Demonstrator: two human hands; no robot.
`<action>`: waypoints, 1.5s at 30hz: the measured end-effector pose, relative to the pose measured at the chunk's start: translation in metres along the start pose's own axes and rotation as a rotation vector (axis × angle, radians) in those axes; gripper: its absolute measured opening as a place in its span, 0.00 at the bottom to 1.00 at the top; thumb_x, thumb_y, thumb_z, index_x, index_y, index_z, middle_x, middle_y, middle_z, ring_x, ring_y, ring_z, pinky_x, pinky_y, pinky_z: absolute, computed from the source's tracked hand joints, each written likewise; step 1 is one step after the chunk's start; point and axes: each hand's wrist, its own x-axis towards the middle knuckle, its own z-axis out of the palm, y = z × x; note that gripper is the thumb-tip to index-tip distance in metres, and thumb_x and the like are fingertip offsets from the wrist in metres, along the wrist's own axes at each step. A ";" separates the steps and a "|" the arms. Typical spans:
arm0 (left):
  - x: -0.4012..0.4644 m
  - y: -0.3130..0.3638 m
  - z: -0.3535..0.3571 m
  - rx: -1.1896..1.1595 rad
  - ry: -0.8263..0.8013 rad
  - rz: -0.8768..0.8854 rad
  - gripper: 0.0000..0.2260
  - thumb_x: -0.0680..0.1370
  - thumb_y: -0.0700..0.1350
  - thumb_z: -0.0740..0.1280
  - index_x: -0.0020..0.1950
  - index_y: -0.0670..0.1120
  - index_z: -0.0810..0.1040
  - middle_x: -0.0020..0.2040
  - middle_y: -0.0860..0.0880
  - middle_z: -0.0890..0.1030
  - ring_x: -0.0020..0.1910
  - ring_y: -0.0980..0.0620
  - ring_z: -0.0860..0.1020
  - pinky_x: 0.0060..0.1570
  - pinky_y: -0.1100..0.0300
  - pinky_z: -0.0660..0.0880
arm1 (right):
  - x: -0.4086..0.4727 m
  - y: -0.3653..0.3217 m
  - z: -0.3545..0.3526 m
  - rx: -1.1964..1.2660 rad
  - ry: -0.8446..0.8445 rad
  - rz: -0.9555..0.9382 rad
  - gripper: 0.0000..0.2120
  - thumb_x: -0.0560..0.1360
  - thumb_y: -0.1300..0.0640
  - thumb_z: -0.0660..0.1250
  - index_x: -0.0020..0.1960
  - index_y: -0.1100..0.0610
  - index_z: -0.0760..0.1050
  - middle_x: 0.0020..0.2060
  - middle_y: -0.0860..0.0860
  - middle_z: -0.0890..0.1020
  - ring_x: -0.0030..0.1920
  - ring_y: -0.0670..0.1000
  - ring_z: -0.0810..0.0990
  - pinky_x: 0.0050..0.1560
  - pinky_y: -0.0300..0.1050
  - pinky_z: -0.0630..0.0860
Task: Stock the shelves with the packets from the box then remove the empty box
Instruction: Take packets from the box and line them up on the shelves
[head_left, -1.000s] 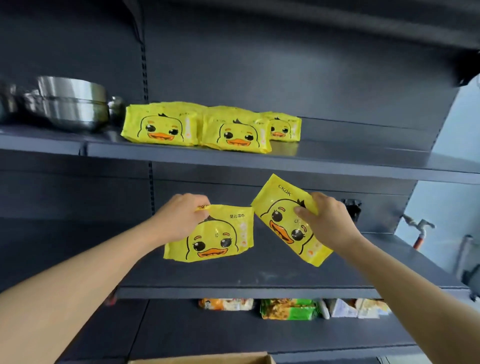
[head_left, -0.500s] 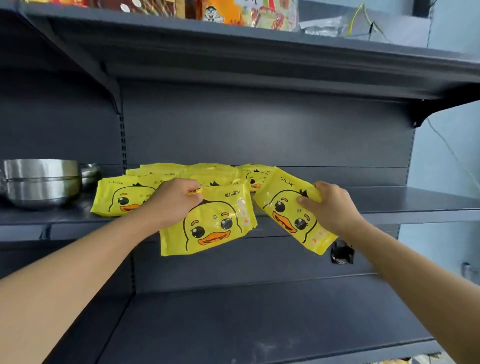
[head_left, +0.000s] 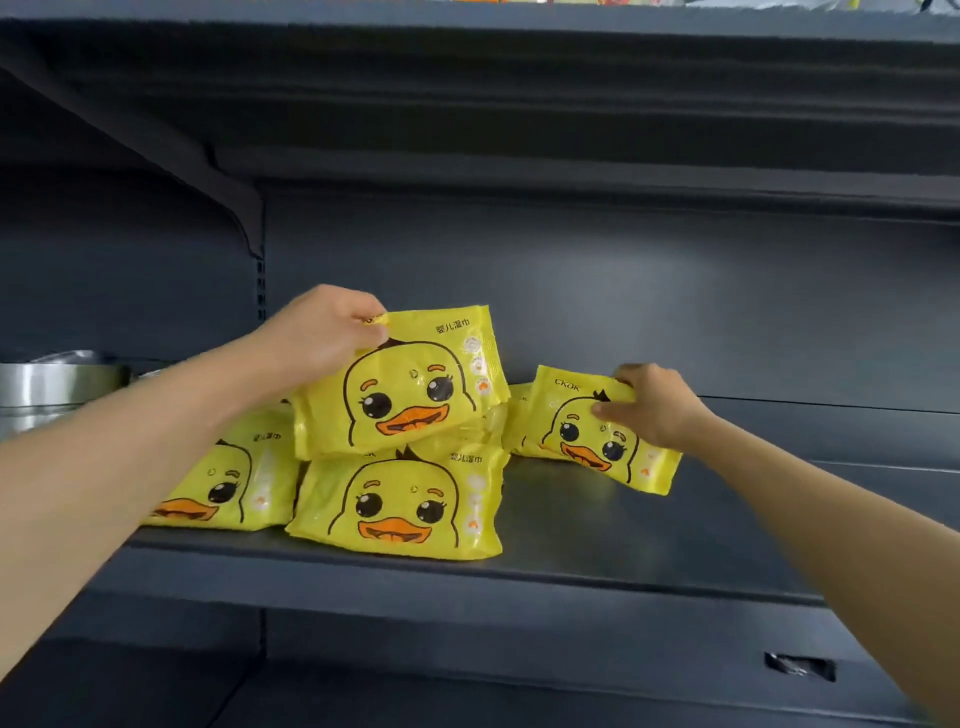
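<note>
each hand, left hand (head_left: 322, 332) and right hand (head_left: 657, 405), is pinching a soft, light, slippery packet (head_left: 410, 384) by its upper edge.

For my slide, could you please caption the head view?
Left hand and right hand each place a yellow duck packet on the shelf.

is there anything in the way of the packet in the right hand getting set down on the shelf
Nothing visible blocks it. The right hand holds its packet tilted over a bare stretch of the shelf, beside the packets already lying there. The left hand holds another packet above those, clear of that spot.
</note>
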 end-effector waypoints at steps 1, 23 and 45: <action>0.006 0.001 0.002 0.013 0.008 -0.008 0.07 0.78 0.43 0.63 0.44 0.42 0.79 0.47 0.36 0.81 0.48 0.36 0.78 0.54 0.43 0.73 | 0.012 0.003 0.006 -0.004 -0.036 -0.018 0.10 0.74 0.48 0.69 0.40 0.50 0.70 0.36 0.48 0.77 0.39 0.51 0.77 0.36 0.44 0.71; 0.095 0.064 0.097 0.076 -0.103 -0.014 0.08 0.79 0.45 0.63 0.45 0.48 0.81 0.47 0.42 0.83 0.48 0.42 0.81 0.55 0.45 0.76 | 0.089 0.069 0.012 0.032 -0.027 -0.191 0.22 0.73 0.54 0.70 0.64 0.60 0.69 0.48 0.51 0.75 0.50 0.53 0.74 0.45 0.38 0.65; 0.117 0.055 0.212 0.541 -0.309 0.052 0.12 0.77 0.38 0.63 0.58 0.51 0.76 0.58 0.51 0.77 0.61 0.48 0.71 0.54 0.53 0.69 | 0.041 0.108 -0.010 -0.040 -0.108 -0.061 0.22 0.75 0.51 0.66 0.65 0.59 0.67 0.55 0.56 0.75 0.54 0.54 0.74 0.50 0.45 0.73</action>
